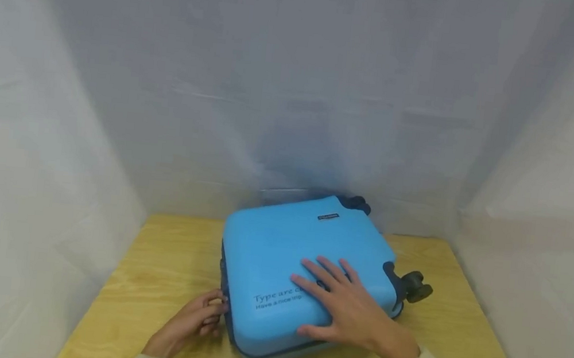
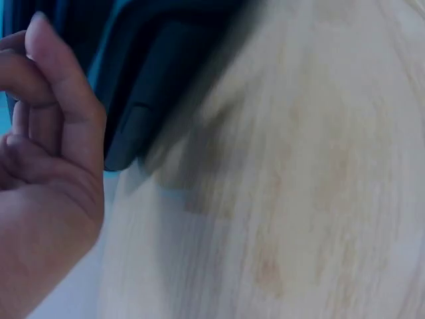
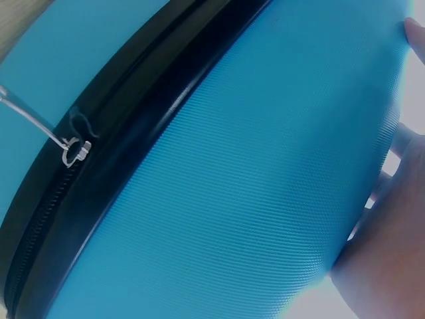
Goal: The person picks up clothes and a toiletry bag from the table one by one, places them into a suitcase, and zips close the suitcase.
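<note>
A bright blue hard-shell suitcase (image 1: 285, 248) lies flat on a wooden table (image 1: 165, 259). My right hand (image 1: 342, 305) rests palm down on its lid with the fingers spread, over some printed lettering. My left hand (image 1: 201, 318) is at the case's left side, fingers curled against the dark zip seam. In the left wrist view those curled fingers (image 2: 46, 166) sit beside a dark part of the case (image 2: 159, 66); whether they pinch anything stays hidden. The right wrist view shows the blue shell (image 3: 265, 166), the black zip band and a metal zipper pull (image 3: 75, 151) hanging free.
Pale sheeting walls in the table on the left, back and right. A black wheel (image 1: 417, 286) sticks out from the case's right corner, and another shows at the far corner (image 1: 357, 203). Bare wood (image 2: 299, 199) lies left and right of the case.
</note>
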